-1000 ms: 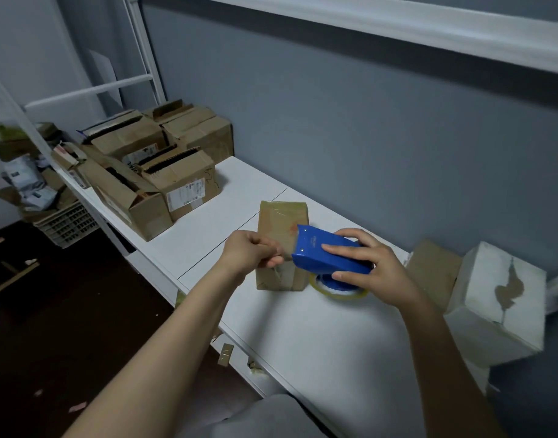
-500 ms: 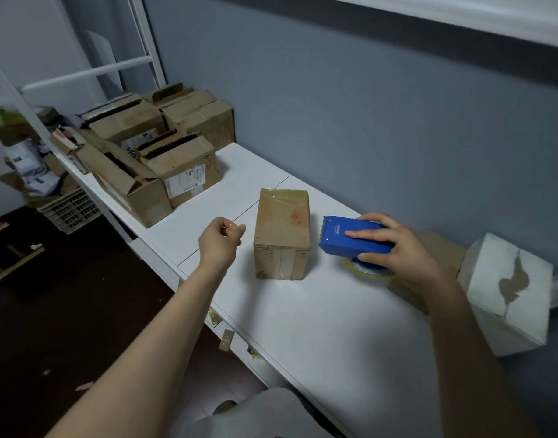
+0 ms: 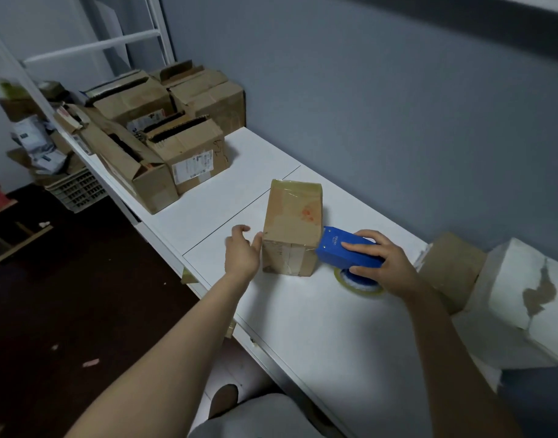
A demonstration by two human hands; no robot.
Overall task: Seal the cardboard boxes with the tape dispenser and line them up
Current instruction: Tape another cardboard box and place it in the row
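A sealed box (image 3: 291, 229) stands near the middle of the white table (image 3: 303, 327), its long side running from near to far. Clear tape shines across its top and down its near face, and a faint red mark shows on the top.

The left hand (image 3: 241, 252) is at the box's left side, low by the near corner. Its fingers are loosely spread and hold nothing; the thumb lies against the box's left face, while the other fingers point away to the far left, off the cardboard.

The right hand (image 3: 382, 263) grips the blue dispenser (image 3: 344, 251) just right of the box. The fingers curl over the top of its body and the thumb wraps the near side. The dispenser's front end meets the box's near right corner, though whether it touches cannot be told. The tape roll (image 3: 358, 284) shows under the hand, lying close to the table.

At the far left of the table is a cluster of open boxes (image 3: 163, 137), several with flaps up and a white label on one. At the right edge a brown box (image 3: 448, 267) sits against a white box (image 3: 530, 295) whose skin is torn. On the dark floor at far left, a pale crate (image 3: 76, 191) holds paper and cardboard. A grey wall runs behind the table.
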